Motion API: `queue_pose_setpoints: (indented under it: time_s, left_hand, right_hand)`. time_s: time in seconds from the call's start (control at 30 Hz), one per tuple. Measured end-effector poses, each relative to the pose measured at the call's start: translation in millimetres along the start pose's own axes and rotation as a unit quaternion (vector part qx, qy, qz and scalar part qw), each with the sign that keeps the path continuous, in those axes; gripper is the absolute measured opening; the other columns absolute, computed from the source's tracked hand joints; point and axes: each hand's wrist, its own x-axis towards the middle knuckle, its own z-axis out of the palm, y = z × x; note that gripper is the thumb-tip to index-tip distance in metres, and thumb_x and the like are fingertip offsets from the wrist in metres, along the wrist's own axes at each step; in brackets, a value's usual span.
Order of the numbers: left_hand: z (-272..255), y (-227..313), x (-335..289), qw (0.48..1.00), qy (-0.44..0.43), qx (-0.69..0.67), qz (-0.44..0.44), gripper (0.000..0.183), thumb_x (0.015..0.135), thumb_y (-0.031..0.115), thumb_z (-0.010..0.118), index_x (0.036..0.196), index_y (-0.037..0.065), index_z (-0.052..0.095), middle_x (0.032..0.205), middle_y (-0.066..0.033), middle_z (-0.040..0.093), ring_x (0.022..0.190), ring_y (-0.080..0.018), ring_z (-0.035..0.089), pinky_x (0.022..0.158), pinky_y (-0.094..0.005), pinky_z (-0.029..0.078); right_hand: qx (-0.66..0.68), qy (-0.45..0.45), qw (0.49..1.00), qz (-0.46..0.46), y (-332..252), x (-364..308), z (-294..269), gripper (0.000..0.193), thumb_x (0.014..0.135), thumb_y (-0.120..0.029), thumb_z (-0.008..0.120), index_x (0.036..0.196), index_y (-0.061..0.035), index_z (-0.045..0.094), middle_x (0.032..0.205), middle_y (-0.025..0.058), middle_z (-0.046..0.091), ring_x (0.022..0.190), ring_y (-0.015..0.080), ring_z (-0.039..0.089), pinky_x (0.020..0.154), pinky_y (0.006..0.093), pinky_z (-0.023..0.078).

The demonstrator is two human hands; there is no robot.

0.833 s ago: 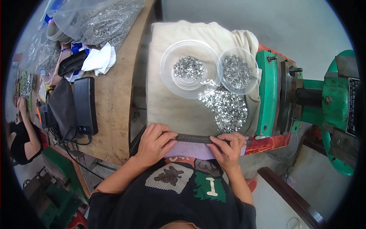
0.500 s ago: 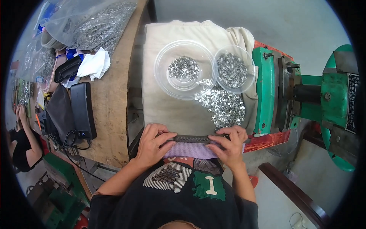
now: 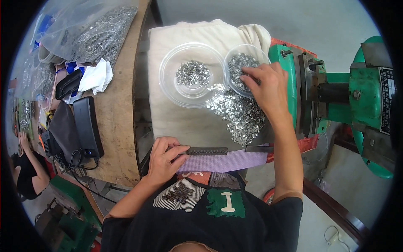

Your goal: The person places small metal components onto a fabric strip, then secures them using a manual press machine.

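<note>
1. The right hand (image 3: 265, 86) reaches up into the small clear bowl (image 3: 242, 67) in the upper middle of the frame. Its fingers curl down onto the little shiny metal bits inside. You cannot tell if they hold one.
2. The left hand (image 3: 164, 158) sits low in the middle. Its thumb and fingers pinch the left end of a dark strip (image 3: 206, 151), which lies on a purple strap (image 3: 222, 161).
3. There are two clear bowls. The big bowl (image 3: 194, 75) touches the small one on its left and has a small heap of bits.
4. One loose pile of bits (image 3: 240, 113) lies just below the bowls on the cream cloth (image 3: 176, 122).
5. The cloth is bare at lower left. A green machine (image 3: 336, 96) stands close on the right, and a wooden table (image 3: 119, 109) edge runs down the left.
</note>
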Motion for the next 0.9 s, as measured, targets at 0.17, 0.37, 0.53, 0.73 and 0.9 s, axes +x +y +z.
queue_pose_setpoints:
  time_s: [0.17,0.37,0.53,0.73,0.9]
  left_hand:
    - [1.3,-2.3,-0.7,1.0,0.0,-0.003,-0.002,0.031,0.069,0.007,0.081,0.099,0.007,0.074,0.096,-0.0077,0.059,0.087,-0.0259,0.055,0.074,-0.0366,0.047]
    - [0.0,-0.7,1.2,1.0,-0.001,0.002,-0.001,0.031,0.069,0.007,0.081,0.099,0.007,0.074,0.095,-0.0076,0.059,0.086,-0.026,0.055,0.072,-0.0364,0.047]
    - [-1.2,2.4,3.3,1.0,-0.004,0.007,0.003,0.03,0.069,0.007,0.082,0.099,0.006,0.075,0.094,-0.0076,0.059,0.086,-0.0257,0.055,0.072,-0.0364,0.047]
    - [0.3,2.7,3.6,1.0,-0.001,0.019,0.006,0.03,0.069,0.008,0.082,0.098,0.007,0.075,0.094,-0.0076,0.059,0.085,-0.0252,0.056,0.071,-0.0361,0.048]
    - [-1.0,4.1,4.5,1.0,0.001,0.02,0.0,0.029,0.069,0.008,0.082,0.098,0.006,0.075,0.094,-0.0075,0.06,0.084,-0.0253,0.056,0.07,-0.036,0.048]
  right_hand:
    - [-0.008,-0.025,1.0,-0.014,-4.4,11.5,-1.7,0.012,0.077,-0.018,0.079,0.087,-0.0111,0.079,0.079,0.0037,0.069,0.086,0.0253,0.057,0.083,0.0396,0.04]
    - [0.027,-0.027,0.999,0.0,-9.9,17.1,0.4,0.01,0.077,-0.02,0.077,0.08,-0.0105,0.078,0.078,0.007,0.072,0.086,0.0276,0.061,0.081,0.0399,0.043]
    - [-0.006,-0.044,0.999,-0.026,-10.4,21.9,3.9,0.009,0.078,-0.018,0.074,0.08,-0.0101,0.078,0.073,0.009,0.071,0.079,0.0284,0.062,0.078,0.0403,0.043]
    - [0.032,-0.033,0.999,-0.003,-10.2,22.9,0.7,0.011,0.08,-0.02,0.075,0.082,-0.0091,0.076,0.075,0.0074,0.07,0.078,0.0285,0.06,0.076,0.0418,0.045]
    - [0.064,-0.014,0.998,0.025,-12.1,16.9,-10.1,0.011,0.083,-0.017,0.074,0.084,-0.0063,0.076,0.078,0.0088,0.07,0.077,0.0268,0.06,0.075,0.0394,0.046]
